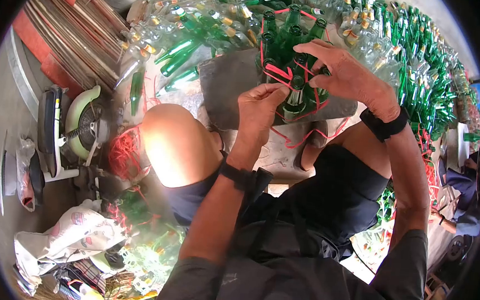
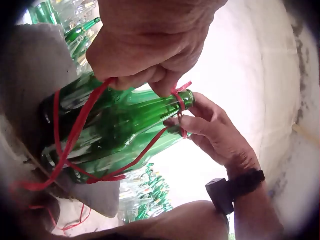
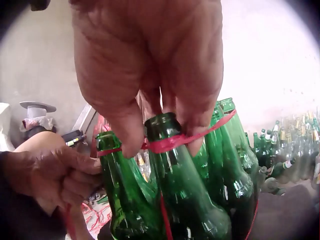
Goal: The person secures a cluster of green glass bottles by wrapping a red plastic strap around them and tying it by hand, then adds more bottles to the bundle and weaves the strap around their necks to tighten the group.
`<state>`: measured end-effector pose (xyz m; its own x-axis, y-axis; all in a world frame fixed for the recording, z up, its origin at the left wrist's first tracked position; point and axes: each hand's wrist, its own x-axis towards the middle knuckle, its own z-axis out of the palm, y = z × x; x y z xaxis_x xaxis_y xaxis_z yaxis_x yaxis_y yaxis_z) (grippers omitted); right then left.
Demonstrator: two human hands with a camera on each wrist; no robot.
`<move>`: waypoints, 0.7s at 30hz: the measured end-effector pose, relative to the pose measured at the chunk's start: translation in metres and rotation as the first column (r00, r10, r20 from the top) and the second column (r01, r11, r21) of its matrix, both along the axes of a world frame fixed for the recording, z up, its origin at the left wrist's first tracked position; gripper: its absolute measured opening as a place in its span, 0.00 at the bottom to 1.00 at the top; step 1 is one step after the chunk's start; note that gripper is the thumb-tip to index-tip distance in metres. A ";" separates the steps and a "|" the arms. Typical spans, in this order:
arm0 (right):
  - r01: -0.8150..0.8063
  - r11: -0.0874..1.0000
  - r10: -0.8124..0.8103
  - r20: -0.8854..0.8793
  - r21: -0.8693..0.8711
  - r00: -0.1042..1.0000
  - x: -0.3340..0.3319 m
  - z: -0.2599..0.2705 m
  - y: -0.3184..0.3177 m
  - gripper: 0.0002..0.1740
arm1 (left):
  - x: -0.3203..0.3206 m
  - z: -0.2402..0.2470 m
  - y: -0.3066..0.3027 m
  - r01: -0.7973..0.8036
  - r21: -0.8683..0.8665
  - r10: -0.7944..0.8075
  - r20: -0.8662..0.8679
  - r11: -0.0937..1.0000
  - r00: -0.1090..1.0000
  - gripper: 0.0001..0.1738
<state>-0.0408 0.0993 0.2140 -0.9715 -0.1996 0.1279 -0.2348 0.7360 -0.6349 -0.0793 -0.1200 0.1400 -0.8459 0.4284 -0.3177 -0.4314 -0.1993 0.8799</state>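
A cluster of green glass bottles (image 1: 294, 101) stands upright on a grey slab (image 1: 222, 85) between the knees. Red plastic strip (image 2: 79, 125) runs round the bottle bodies and loops about the necks. My left hand (image 1: 260, 111) pinches the strip at the near side of the cluster, its fingers curled. From the right, my right hand (image 1: 346, 74) reaches over the tops. In the right wrist view its thumb and fingers lie either side of one bottle (image 3: 187, 187), at the neck where the strip (image 3: 167, 144) wraps below the lip.
Loose clear and green bottles (image 1: 421, 67) are heaped behind and to the right. Long wooden strips (image 1: 71, 35) lean at the left, above a wheel (image 1: 88, 121). Tangled red strip (image 1: 124, 154) and a white sack (image 1: 73, 233) lie lower left. Another person's arm (image 1: 445, 222) shows far right.
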 end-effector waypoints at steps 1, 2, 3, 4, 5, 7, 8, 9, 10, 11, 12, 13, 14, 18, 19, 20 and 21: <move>-0.007 1.000 0.007 0.001 0.005 1.000 0.000 0.003 -0.002 0.35 | -0.003 0.003 -0.001 0.017 -0.048 -0.016 0.012 0.999 1.000 0.06; 0.025 1.000 -0.025 0.044 0.002 0.999 0.001 0.006 -0.005 0.34 | -0.005 0.006 -0.001 0.035 -0.097 -0.032 0.024 0.995 0.999 0.06; 0.057 0.998 -0.057 0.086 0.000 0.995 0.000 0.008 -0.007 0.33 | -0.005 0.008 -0.001 0.028 -0.093 -0.026 0.024 0.995 0.999 0.06; 0.051 0.999 -0.051 0.086 0.003 0.995 -0.004 0.004 -0.006 0.33 | -0.005 0.011 -0.001 0.033 -0.072 -0.033 0.011 0.997 0.999 0.06; -0.010 0.998 0.013 -0.065 0.054 0.998 -0.008 -0.004 -0.004 0.29 | -0.006 0.011 -0.002 0.039 -0.052 -0.039 -0.003 0.998 0.999 0.06; -0.066 0.991 0.088 -0.208 0.113 0.974 -0.012 -0.008 -0.006 0.24 | -0.007 0.007 -0.001 0.031 -0.046 -0.032 -0.016 0.998 0.999 0.05; -0.079 0.984 0.117 -0.246 0.159 0.962 -0.012 -0.009 -0.008 0.20 | -0.008 0.005 0.000 0.029 -0.041 -0.030 -0.031 0.999 0.999 0.05; -0.091 0.975 0.148 -0.282 0.205 0.948 -0.013 -0.009 -0.010 0.17 | -0.008 0.003 0.000 0.026 -0.038 -0.027 -0.030 0.999 0.999 0.05; -0.094 0.974 0.152 -0.280 0.208 0.948 -0.016 -0.010 -0.011 0.17 | -0.008 0.001 0.000 0.022 -0.027 -0.023 -0.040 0.999 0.999 0.05; -0.139 0.958 0.211 -0.288 0.252 0.934 -0.019 -0.012 -0.011 0.16 | -0.008 -0.001 0.000 0.019 -0.016 -0.020 -0.049 1.000 0.999 0.05; -0.181 0.938 0.270 -0.293 0.297 0.917 -0.022 -0.012 -0.012 0.16 | -0.008 -0.005 0.002 0.017 -0.013 -0.018 -0.047 1.000 0.999 0.05; -0.182 0.937 0.272 -0.290 0.299 0.918 -0.023 -0.010 -0.012 0.16 | -0.008 -0.009 0.004 0.009 0.006 -0.008 -0.055 1.000 0.998 0.07; -0.206 0.933 0.277 -0.225 0.296 0.934 -0.024 -0.008 -0.012 0.20 | -0.008 -0.013 0.006 0.000 0.024 0.002 -0.062 1.000 0.998 0.09; -0.302 0.926 0.328 -0.083 0.226 0.941 -0.033 -0.010 -0.010 0.26 | -0.006 -0.020 0.011 -0.046 0.008 0.047 -0.131 0.999 0.990 0.09; -0.305 0.925 0.330 -0.080 0.228 0.940 -0.033 -0.008 -0.010 0.26 | -0.006 -0.022 0.013 -0.074 -0.001 0.073 -0.138 0.997 0.988 0.09; -0.314 0.925 0.328 -0.033 0.212 0.944 -0.034 -0.006 -0.009 0.27 | -0.006 -0.025 0.014 -0.101 -0.010 0.099 -0.144 0.995 0.985 0.09; -0.322 0.926 0.326 0.015 0.195 0.945 -0.034 -0.004 -0.011 0.28 | -0.004 -0.026 0.014 -0.103 -0.010 0.100 -0.140 0.995 0.985 0.09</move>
<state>-0.0749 0.0887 0.2105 -0.8477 -0.5255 0.0718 -0.4906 0.7253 -0.4829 -0.0837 -0.1064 0.1142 -0.9212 0.3337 -0.2002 -0.2826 -0.2200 0.9337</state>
